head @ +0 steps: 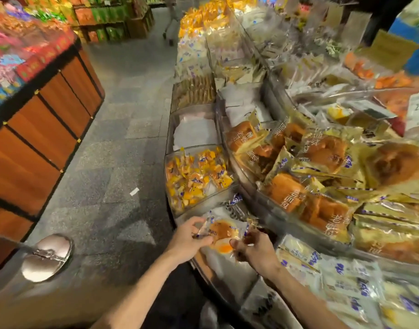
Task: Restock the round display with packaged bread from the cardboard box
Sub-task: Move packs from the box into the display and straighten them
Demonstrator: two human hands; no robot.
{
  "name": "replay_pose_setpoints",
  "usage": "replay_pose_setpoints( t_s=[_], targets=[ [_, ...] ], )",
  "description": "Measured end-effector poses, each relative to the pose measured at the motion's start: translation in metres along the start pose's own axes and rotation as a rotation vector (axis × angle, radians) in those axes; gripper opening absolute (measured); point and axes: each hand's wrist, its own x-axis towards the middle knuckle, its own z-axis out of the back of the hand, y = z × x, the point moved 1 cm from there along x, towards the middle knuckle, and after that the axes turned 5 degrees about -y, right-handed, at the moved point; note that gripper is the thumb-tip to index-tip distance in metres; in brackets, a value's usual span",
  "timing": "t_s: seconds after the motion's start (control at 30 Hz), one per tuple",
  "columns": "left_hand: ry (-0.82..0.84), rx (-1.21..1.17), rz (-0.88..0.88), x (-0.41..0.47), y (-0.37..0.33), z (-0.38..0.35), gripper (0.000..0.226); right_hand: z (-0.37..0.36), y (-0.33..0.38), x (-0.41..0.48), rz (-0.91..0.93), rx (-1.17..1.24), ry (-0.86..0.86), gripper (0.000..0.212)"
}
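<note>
Hands both pinch one clear-wrapped round brown bun pkt [224,231], L hand [188,237] at left edge, R hand [257,249] at right, over round display [230,274] lower tier.

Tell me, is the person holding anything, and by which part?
Yes: one wrapped bun, held between both hands. The left hand pinches the wrapper's left end; the right hand grips its right end.

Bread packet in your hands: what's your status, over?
Left hand and right hand both pinch the clear-wrapped round brown bun packet. Held low at the tiered clear-walled round display. Cardboard box not in view; nothing seen blocking.
</note>
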Motion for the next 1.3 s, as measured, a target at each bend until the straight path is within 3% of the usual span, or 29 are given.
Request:
replay_pose_setpoints(
  t_s=[0.07, 0.2, 0.3, 0.4, 0.5, 0.6, 0.67, 0.87, 1.0, 1.13, 1.3],
  targets=[
    [0.098, 0.043, 0.011, 0.023, 0.008, -0.001, 0.053, -0.011, -0.009, 0.009, -0.107, 0.053, -0.049, 0.029],
    [0.255, 0.021, -0.061, 0.076, -0.004, 0.02, 0.059, -0.031, 0.002, 0.043, -0.102, 0.01, -0.127, 0.024],
    [0.134, 0.01, -0.181, 0.134, -0.032, 0.057, 0.056, -0.051, 0.046, 0.081, -0.017, 0.077, -0.171, 0.018],
    [-0.009, -0.053, -0.217, 0.198, -0.064, 0.096, 0.046, -0.075, 0.097, 0.13, 0.119, 0.098, -0.221, 0.044],
    [-0.062, -0.044, -0.255, 0.257, -0.089, 0.127, 0.035, -0.097, 0.143, 0.172, 0.29, -0.115, -0.254, 0.049],
    [-0.092, -0.107, -0.29, 0.299, -0.112, 0.143, 0.03, -0.108, 0.178, 0.201, 0.439, -0.334, -0.29, 0.024],
    [-0.093, -0.207, -0.306, 0.32, -0.133, 0.147, 0.031, -0.101, 0.207, 0.212, 0.518, -0.409, -0.307, 0.018],
    [-0.094, -0.321, -0.474, 0.389, -0.229, 0.119, 0.035, -0.013, 0.302, 0.268, 0.662, -0.893, -0.421, 0.03],
    [0.032, -0.305, -0.566, 0.419, -0.278, 0.07, 0.041, 0.047, 0.316, 0.315, 0.429, -1.018, -0.463, 0.026],
    [0.066, -0.152, -0.585, 0.447, -0.293, 0.024, 0.05, 0.073, 0.301, 0.34, 0.273, -1.329, -0.287, 0.04],
    [0.159, -0.031, -0.574, 0.468, -0.299, -0.034, 0.054, 0.094, 0.277, 0.361, 0.114, -1.404, -0.083, 0.038]
  ],
)
